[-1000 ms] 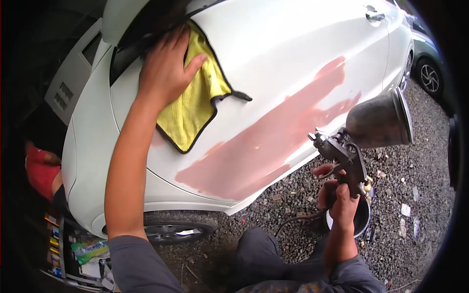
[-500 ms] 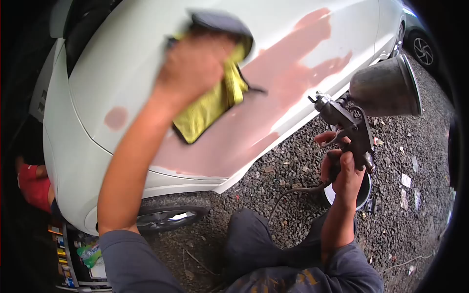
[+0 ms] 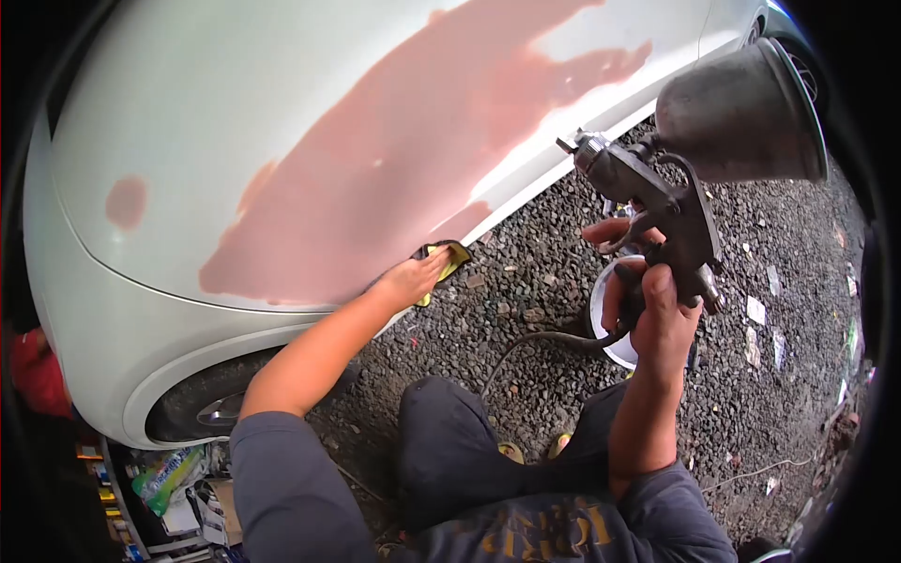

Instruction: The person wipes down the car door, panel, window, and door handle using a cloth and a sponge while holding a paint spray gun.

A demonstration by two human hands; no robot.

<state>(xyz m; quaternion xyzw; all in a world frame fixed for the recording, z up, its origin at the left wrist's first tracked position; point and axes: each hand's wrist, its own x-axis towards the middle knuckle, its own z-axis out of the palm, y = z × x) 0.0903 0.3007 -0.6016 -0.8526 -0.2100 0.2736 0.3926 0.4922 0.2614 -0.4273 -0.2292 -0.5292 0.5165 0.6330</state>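
Note:
My left hand (image 3: pixel 416 280) is closed on a yellow and dark cloth (image 3: pixel 457 260), at the lower edge of a white car's side (image 3: pixel 178 122). Most of the cloth is hidden by the hand. A large dull pink patch (image 3: pixel 375 169) covers the panel just above it. Off to the right, my right hand (image 3: pixel 664 319) is wrapped round the grip of a spray gun (image 3: pixel 648 188). The gun's metal cup (image 3: pixel 732 117) sits on top, tilted to the right, and its nozzle points left toward the car. A hose (image 3: pixel 535 340) trails from the handle.
A white bucket (image 3: pixel 601 314) stands on the gravel (image 3: pixel 526 366) behind my right hand. A car wheel (image 3: pixel 211 408) is at lower left, beside a rack (image 3: pixel 155 540) of assorted items. A person in red (image 3: pixel 42 375) is at the far left. Another car's wheel (image 3: pixel 802 80) shows at top right.
My left hand has moved with the cloth from high on the panel down to its lower edge. My right hand still holds the spray gun, and the view has shifted.

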